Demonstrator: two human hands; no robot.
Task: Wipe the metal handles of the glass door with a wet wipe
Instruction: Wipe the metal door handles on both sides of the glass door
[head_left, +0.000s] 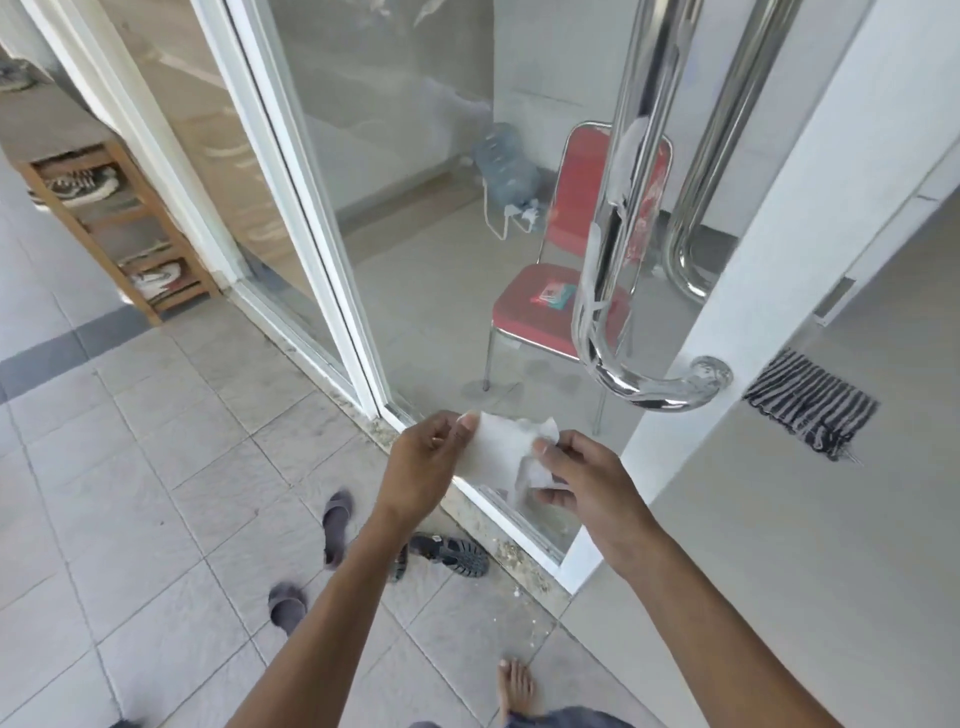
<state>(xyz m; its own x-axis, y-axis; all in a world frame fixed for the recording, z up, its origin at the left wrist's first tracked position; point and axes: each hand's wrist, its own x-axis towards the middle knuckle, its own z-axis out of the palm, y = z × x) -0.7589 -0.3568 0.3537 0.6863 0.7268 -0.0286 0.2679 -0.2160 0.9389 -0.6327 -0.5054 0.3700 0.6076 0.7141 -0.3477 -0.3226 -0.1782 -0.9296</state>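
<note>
A white wet wipe (501, 449) is stretched between my two hands, low in front of the glass door (415, 182). My left hand (428, 457) pinches its left edge. My right hand (582, 483) pinches its crumpled right side. Up to the right, a shiny curved metal handle (618, 234) runs down the near face of the door and bends into the white frame (727, 291). A second metal handle (711, 171) shows behind the glass on the far side. Both hands are well below the handles and touch neither.
Behind the glass stand a red chair (545, 312) with a small packet (553, 295) on its seat and a water jug (501, 166). A wooden shoe rack (119, 228) stands at left. Sandals (447, 556) and slippers (335, 525) lie on the tiles. A striped mat (810, 413) lies at right.
</note>
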